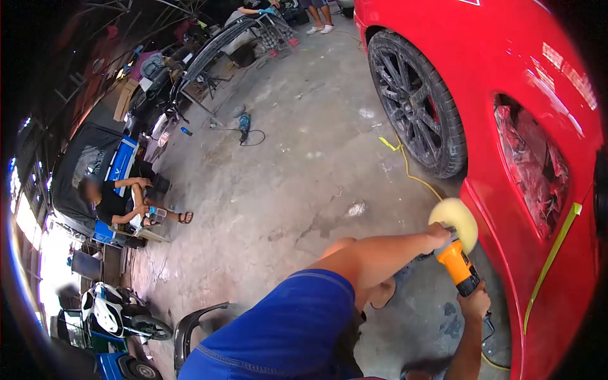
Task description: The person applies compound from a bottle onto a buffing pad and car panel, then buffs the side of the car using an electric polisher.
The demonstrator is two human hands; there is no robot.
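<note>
A yellow and black power polisher [457, 263] with a round cream pad [455, 221] is held low beside a glossy red car [500, 253]. My left hand [438, 235] is closed around the front handle by the pad. Farther back, my right hand [475, 303] wraps round the black rear end of the tool, where a cord hangs down. The pad is at the car's lower side panel, behind the wheel; whether it touches the paint cannot be made out.
The car's black wheel [415, 101] stands ahead, with a yellow cord [411, 174] on the floor. A blue-green power tool [244, 126] lies farther off. A person [114, 206] sits at the left, above a parked motorcycle [120, 313]. Another person's legs [320, 16] show at the top.
</note>
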